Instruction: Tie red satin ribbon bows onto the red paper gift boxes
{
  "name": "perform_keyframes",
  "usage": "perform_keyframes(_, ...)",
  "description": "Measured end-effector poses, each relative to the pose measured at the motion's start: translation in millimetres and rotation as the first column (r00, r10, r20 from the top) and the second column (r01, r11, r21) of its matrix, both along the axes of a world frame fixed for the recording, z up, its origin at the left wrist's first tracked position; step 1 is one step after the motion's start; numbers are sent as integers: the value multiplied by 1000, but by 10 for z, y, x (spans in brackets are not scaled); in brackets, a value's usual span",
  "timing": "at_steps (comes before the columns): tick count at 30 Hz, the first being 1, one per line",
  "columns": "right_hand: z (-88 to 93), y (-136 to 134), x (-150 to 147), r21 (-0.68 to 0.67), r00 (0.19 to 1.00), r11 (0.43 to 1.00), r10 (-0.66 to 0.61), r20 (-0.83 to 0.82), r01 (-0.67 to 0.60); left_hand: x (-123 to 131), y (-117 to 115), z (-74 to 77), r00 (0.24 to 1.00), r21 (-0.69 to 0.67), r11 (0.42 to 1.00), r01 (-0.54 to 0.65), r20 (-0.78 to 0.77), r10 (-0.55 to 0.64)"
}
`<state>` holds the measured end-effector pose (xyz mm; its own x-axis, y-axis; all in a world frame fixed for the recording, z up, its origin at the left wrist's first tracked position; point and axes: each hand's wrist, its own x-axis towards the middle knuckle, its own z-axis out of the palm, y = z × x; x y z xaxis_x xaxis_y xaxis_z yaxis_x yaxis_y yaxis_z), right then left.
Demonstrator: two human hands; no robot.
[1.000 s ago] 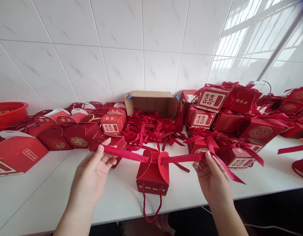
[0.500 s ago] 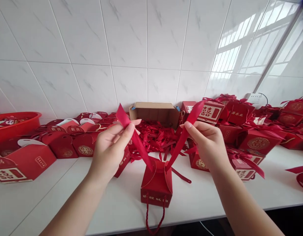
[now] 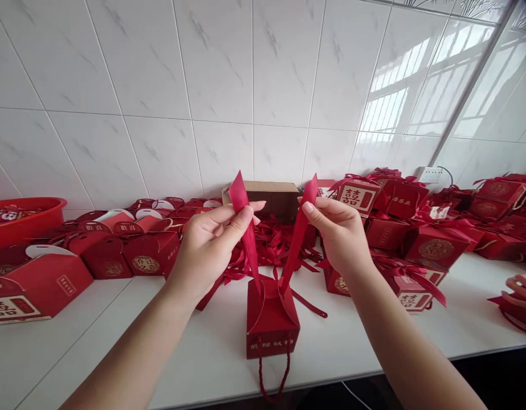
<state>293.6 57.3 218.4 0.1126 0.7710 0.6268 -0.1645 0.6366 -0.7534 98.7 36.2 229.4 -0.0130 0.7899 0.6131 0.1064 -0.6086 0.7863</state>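
A small red gift box [image 3: 271, 327] with a rope handle stands on the white table near its front edge. A red ribbon [image 3: 251, 250] runs through the box's top flaps, and both its ends rise steeply upward. My left hand [image 3: 211, 245] pinches the left end between thumb and fingers. My right hand [image 3: 337, 233] pinches the right end the same way. Both hands hover above the box, close together.
A pile of loose red ribbons [image 3: 275, 242] lies before an open cardboard box [image 3: 266, 196]. Unclosed red boxes [image 3: 149, 250] stand on the left by a red basin [image 3: 23, 219]. Ribbon-tied boxes [image 3: 433, 247] crowd the right. Another person's hand [image 3: 521, 287] shows at the right edge.
My hands lifted the ribbon ends from a flat sideways stretch to nearly upright and drew closer together over the box. Another person's hand came into view at the right.
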Motion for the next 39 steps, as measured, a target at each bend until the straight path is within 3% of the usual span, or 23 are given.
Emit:
perform_keyframes(13,12,-85,-5,10,995,997,77,-66,-76,-18,44,-20,997,-55,995,81,23,-79)
perform_keyframes(24,-16,-101,15,-10,990,995,102,-96,-104,21,-2,51,996,-16,995,94,-11,-94)
perform_keyframes(31,69,-144,2,-78,965,967,230,-126,-241,79,22,43,998,14,999,50,-48,-49)
perform_keyframes(35,89,-94,-26,-121,966,959,254,-40,-257,150,37,52,999,35,998,44,-22,-43)
perform_keyframes(39,14,0,-47,-125,948,946,310,69,-300,175,43,55,984,-24,998,51,-169,-54)
